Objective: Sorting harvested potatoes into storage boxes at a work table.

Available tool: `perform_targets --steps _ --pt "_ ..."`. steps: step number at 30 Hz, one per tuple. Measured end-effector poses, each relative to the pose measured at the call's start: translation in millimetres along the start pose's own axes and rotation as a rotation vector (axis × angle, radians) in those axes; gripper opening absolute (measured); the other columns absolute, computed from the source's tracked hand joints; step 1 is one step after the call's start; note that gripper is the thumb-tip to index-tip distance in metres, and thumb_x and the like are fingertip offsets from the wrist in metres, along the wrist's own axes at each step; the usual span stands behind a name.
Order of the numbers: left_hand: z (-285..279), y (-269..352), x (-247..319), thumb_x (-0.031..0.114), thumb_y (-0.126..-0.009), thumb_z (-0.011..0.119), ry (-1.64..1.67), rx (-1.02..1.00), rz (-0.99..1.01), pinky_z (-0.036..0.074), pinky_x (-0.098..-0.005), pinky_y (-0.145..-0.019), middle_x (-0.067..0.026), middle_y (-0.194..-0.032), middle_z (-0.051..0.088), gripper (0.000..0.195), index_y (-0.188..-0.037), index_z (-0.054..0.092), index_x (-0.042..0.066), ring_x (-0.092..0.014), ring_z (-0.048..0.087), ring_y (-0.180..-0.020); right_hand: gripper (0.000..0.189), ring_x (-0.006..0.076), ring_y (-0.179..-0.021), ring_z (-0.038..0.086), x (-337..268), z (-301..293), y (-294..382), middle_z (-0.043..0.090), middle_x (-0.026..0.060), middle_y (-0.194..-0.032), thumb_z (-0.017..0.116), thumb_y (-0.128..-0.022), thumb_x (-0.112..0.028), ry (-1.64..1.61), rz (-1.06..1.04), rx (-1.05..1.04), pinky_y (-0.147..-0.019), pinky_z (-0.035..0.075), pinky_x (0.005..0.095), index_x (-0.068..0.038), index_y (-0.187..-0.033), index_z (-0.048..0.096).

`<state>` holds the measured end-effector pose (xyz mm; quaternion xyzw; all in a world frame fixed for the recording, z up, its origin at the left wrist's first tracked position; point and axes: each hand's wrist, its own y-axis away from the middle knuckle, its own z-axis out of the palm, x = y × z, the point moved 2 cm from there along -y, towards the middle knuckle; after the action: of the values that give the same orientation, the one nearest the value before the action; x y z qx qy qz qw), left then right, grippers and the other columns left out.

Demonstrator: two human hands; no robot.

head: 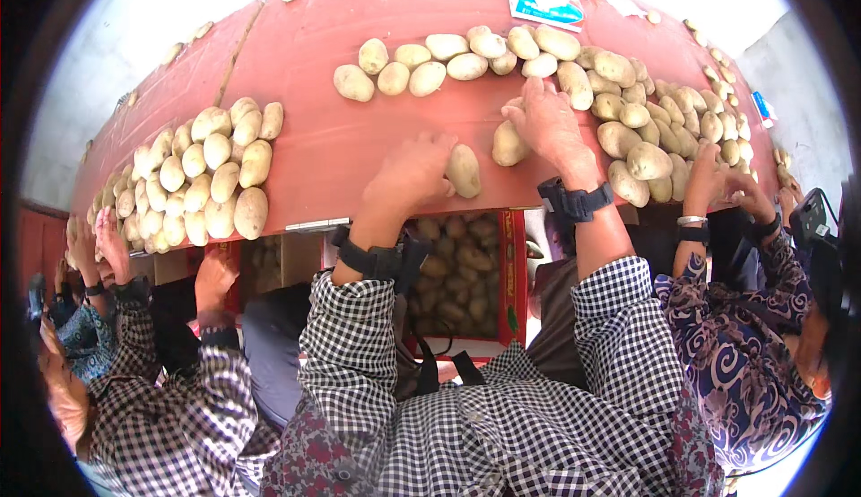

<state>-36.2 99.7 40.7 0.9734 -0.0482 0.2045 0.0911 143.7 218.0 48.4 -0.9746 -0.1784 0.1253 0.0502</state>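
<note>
My left hand, slightly blurred, is low over the red tabletop near its front edge. Its thumb and fingertips come up against the left side of a potato; whether they grip it I cannot make out. My right hand reaches forward with fingers and thumb apart. Its fingertips are at the near side of a pale potato in the row. Another single potato lies just left of the right palm. Beyond both hands runs a loose row of potatoes.
Potato heaps lie left and right. Below the table edge stands a red printed carton holding potatoes. A blue-and-white packet lies at the back. Co-workers' hands are on the left, others on the right.
</note>
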Motion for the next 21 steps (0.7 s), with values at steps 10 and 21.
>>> perform_targets --steps 10,21 --pt "4.6 4.4 11.7 0.017 -0.069 0.078 0.119 0.037 0.143 0.041 -0.0427 -0.103 -0.0206 -0.133 0.044 0.077 -0.137 0.043 0.007 -0.039 0.046 -0.122 0.043 0.0392 -0.111 0.056 11.6 -13.3 14.7 0.054 0.0274 -0.122 0.063 -0.086 -0.033 -0.122 -0.016 -0.116 -0.093 0.047 0.0473 -0.003 -0.115 0.052" --pt "18.3 -9.6 12.9 0.016 -0.070 0.074 -0.055 0.025 0.244 0.046 -0.0445 -0.096 -0.0229 -0.127 0.049 0.066 -0.130 0.049 0.007 -0.041 0.049 -0.117 0.048 0.0415 -0.108 0.057 -16.9 22.6 32.6 0.056 0.0254 -0.114 0.064 -0.087 -0.037 -0.070 -0.332 0.110 -0.086 0.051 0.0498 -0.006 -0.121 0.051"
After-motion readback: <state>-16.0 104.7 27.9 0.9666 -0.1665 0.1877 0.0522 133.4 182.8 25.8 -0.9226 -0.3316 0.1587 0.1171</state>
